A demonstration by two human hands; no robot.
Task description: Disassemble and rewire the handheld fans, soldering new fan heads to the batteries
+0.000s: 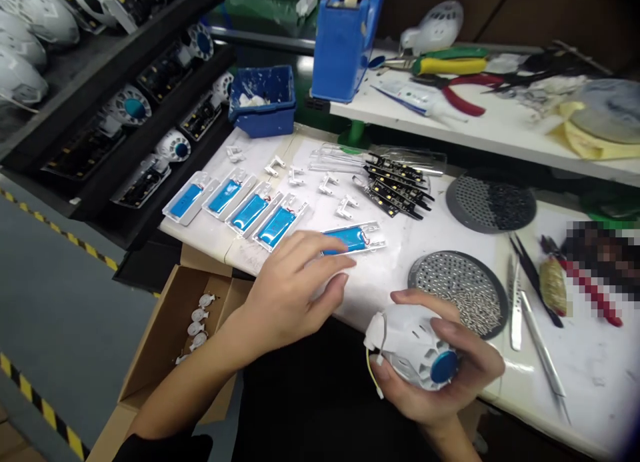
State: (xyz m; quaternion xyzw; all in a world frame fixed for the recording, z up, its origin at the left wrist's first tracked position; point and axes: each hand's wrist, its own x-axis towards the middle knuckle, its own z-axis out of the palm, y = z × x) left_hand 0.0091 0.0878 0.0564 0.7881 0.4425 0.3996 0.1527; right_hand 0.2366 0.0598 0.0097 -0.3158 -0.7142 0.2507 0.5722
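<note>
My right hand [445,375] is wrapped round a white rounded plastic housing [407,345] with a blue button on its face and thin wires hanging from its left side. It holds the housing just off the table's front edge. My left hand [293,289] reaches onto the white table [440,239], its fingers stretched out and touching a clear tray with a blue battery cell [350,239]. Several more battery trays [235,205] lie in a row to the left.
Small white clips [320,182], black circuit strips [397,185] and two round perforated dishes, one with screws [457,289], lie on the table. Tweezers [537,329] rest at right. A blue bin [263,102], a cardboard box [170,335] and racks of finished housings [130,109] stand left.
</note>
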